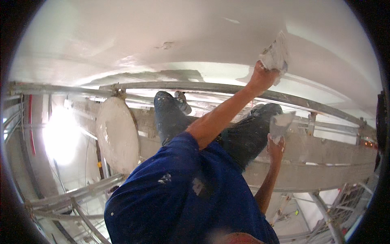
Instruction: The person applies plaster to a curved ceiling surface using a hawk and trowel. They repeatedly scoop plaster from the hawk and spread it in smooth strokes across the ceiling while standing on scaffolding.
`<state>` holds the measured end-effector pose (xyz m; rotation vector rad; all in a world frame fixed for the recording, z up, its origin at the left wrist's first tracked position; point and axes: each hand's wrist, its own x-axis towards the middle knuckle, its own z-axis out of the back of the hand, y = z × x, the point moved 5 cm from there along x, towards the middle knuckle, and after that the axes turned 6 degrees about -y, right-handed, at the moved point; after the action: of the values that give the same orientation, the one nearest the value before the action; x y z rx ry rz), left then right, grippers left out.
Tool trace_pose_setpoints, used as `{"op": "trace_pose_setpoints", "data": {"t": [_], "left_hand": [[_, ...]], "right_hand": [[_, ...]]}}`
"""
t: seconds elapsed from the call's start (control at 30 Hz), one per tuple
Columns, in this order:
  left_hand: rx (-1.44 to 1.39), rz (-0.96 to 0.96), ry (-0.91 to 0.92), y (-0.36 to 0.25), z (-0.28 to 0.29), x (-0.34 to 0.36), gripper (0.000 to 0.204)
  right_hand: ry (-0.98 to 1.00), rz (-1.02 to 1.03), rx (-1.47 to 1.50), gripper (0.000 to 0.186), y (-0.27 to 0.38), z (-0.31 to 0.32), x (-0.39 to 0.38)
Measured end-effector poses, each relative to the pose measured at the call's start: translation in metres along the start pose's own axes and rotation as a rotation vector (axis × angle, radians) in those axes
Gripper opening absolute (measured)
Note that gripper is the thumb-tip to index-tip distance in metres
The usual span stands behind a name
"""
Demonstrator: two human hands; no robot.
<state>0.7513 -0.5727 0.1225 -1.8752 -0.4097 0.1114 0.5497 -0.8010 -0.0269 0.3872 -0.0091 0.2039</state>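
Observation:
My left arm reaches up and across to the right, and my left hand (pixel 264 78) is closed around a white, smeared, wedge-shaped thing (pixel 276 55). Its pointed end is at or close to the pale plastered surface (pixel 227 36); contact is unclear, and so is its exact kind. Lower, at the right, my right hand (pixel 276 147) grips a putty knife (pixel 281 123) with its broad grey-white blade upward, over my bent right leg. The blade looks apart from the plastered surface. Darker grey patches (pixel 170 75) show along that surface's lower part.
A scaffold tube (pixel 203 86) runs across between me and the plastered surface. Scaffold planks (pixel 325 152) stretch to the right. At my left stands a round, splattered board (pixel 118 136). More scaffold tubes (pixel 77 194) and a bright light (pixel 63 136) are lower left.

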Motion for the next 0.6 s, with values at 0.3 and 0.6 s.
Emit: {"op": "trace_pose_setpoints", "data": {"t": [0.3,0.6], "left_hand": [[1.066,-0.793,1.165,-0.168,0.029,-0.101,0.043],[1.22,-0.356,0.462,-0.187,0.229,-0.06,0.034]], "right_hand": [[-0.158,0.304,0.177,0.031,0.102,0.065,0.071],[-0.459,0.85,-0.332,0.033,0.253,0.087,0.086]]}}
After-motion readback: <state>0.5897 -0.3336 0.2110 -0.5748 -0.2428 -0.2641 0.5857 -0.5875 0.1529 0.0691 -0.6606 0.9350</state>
